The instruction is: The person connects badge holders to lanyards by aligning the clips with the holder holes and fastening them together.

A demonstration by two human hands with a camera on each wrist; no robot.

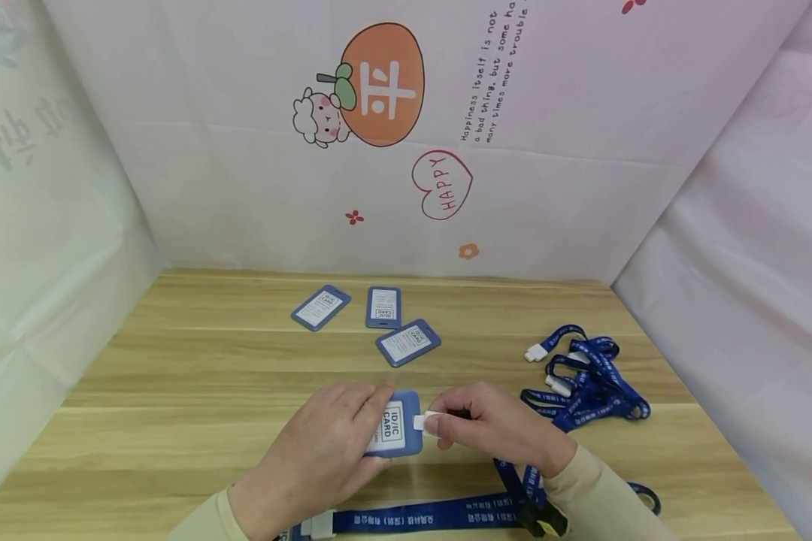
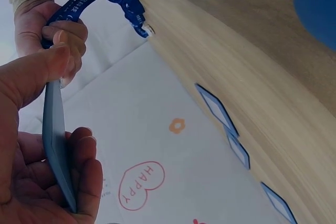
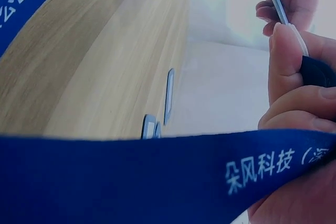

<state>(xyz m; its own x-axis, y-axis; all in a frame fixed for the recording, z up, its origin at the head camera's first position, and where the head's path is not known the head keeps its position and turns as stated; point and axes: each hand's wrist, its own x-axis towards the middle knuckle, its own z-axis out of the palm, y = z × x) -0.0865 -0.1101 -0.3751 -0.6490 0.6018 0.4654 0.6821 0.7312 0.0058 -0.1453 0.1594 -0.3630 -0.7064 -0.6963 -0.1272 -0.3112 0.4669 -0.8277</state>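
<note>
My left hand (image 1: 325, 439) grips a blue ID card holder (image 1: 411, 443) by its sides, fingers on one edge and thumb on the other. The slot end of the holder points right. Between thumb and forefinger, my right hand (image 1: 494, 424) pinches the white clip (image 1: 419, 422) of a blue lanyard, right at the slot end. In the left wrist view the holder (image 2: 55, 129) appears edge-on in the palm. The lanyard strap (image 3: 157, 177) with white lettering crosses close in front of the right wrist camera. How far the clip sits in the slot is hidden by the fingers.
Three more blue card holders (image 1: 320, 308) lie toward the back of the wooden table (image 1: 210, 361). A tangled pile of blue lanyards (image 1: 598, 383) with white clips lies at the right. Another lanyard (image 1: 426, 517) stretches along the front edge. A printed white cloth (image 1: 257, 203) hangs behind.
</note>
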